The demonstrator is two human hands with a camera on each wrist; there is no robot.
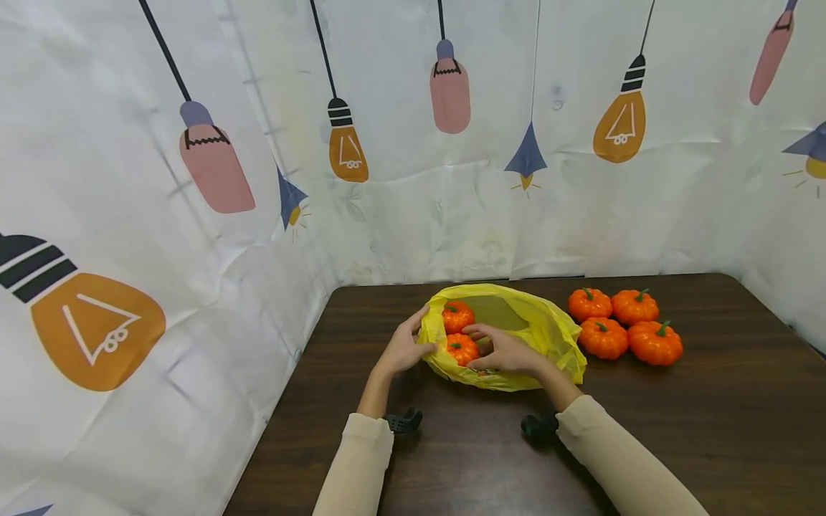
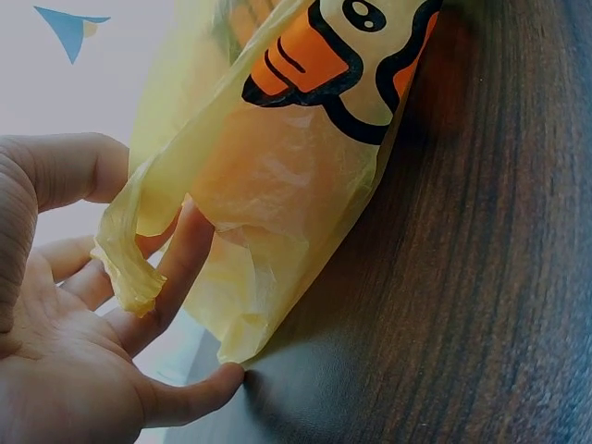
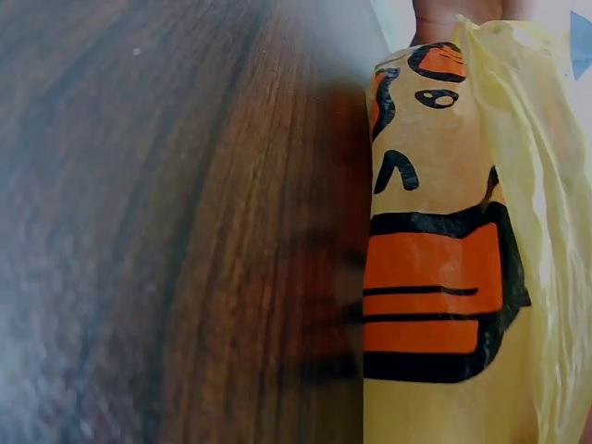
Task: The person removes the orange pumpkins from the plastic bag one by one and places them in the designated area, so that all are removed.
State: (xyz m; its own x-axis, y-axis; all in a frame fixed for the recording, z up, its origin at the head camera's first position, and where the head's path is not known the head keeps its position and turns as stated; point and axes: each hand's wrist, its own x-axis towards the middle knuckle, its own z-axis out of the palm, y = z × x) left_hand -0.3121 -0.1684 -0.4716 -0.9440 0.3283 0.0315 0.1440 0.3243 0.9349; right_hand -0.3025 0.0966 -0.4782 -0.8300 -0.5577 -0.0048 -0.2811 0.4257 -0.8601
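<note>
No text, label, brand or number can be read. The yellow plastic bag [image 2: 277, 176] bears a cartoon print [image 3: 430, 296] in black and orange, with small dark marks illegible in the head view; the white wall cloth [image 1: 413, 236] carries drawn light bulbs [image 1: 97, 330] and lamps [image 1: 450, 93].

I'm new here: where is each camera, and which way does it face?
On head: looks forward and down at the yellow bag; left hand, right hand, sleeves show.
On left wrist: faces the bag; left hand shows.
On right wrist: faces the bag; part of a hand shows.
Wrist views share the bag and table.
</note>
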